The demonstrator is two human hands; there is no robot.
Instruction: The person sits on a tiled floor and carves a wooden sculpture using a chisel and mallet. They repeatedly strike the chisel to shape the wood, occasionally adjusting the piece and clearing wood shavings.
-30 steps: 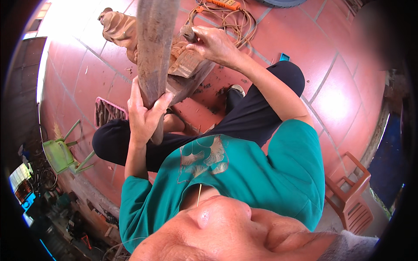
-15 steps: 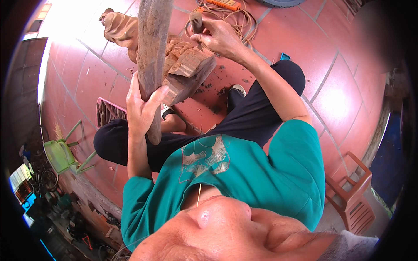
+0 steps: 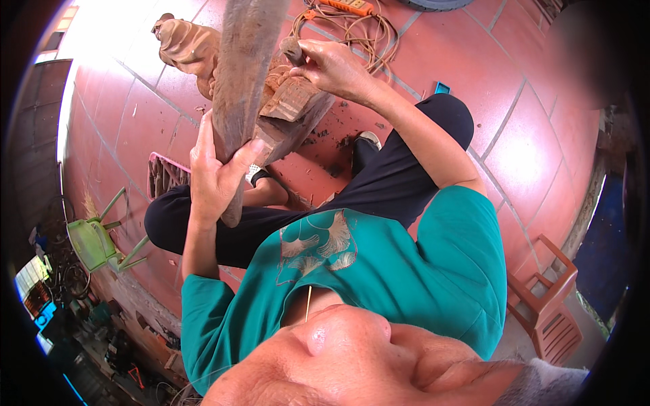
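A long, worn wooden mallet rises across the carving, with my left hand wrapped round its narrower lower end. My right hand is closed round a chisel, whose rounded handle end points up; the blade is hidden behind the fingers and the wood. Under both tools lies a carved wooden figure with smooth folds at its far left part. Its rough, blocky base is turned toward me between my legs. The mallet covers the middle of the carving.
Dark wood chips lie on the red tiles near my feet. A pink basket of tools stands by my left knee, and a green stool farther left. Coiled cable with an orange power strip lies ahead; a brown chair stands right.
My right hand and the chisel have shifted slightly left and down, and the chisel leans more. My left hand has moved a little left, and the mallet's upper part has swung right.
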